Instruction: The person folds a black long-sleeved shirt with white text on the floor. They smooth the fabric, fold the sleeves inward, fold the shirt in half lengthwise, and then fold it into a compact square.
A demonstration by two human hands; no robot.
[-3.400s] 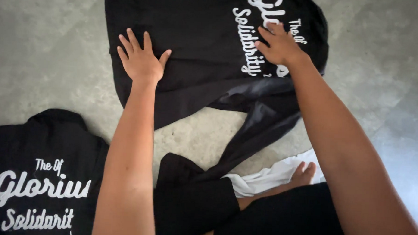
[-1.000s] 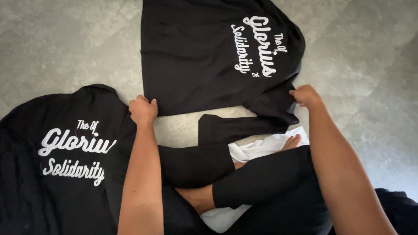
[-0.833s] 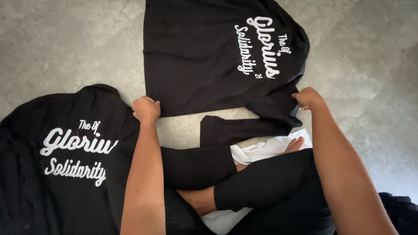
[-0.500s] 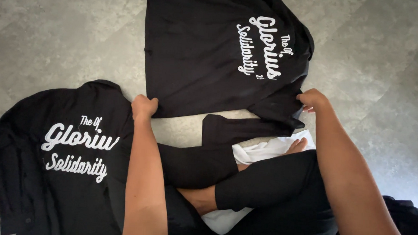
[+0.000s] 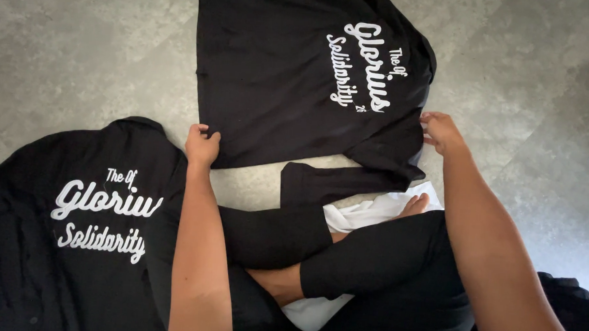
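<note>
A black shirt (image 5: pixel 298 74) with white script lettering lies spread flat on the grey floor ahead of me. My left hand (image 5: pixel 202 146) pinches its lower left hem corner. My right hand (image 5: pixel 441 131) grips the shirt's right edge near the folded sleeve (image 5: pixel 346 180). A second black shirt (image 5: pixel 77 230) with the same white lettering lies rumpled at my left, beside my left forearm.
My crossed legs in black trousers (image 5: pixel 369 266) sit in the foreground with a bare foot (image 5: pixel 416 205) showing. A white cloth (image 5: pixel 371 214) lies under my legs. Grey stone-look floor (image 5: pixel 83 54) surrounds the shirts.
Earlier both hands pressed flat on the spread shirt; they have since drawn back to its lower corners and taken hold. In the last second they barely moved.
</note>
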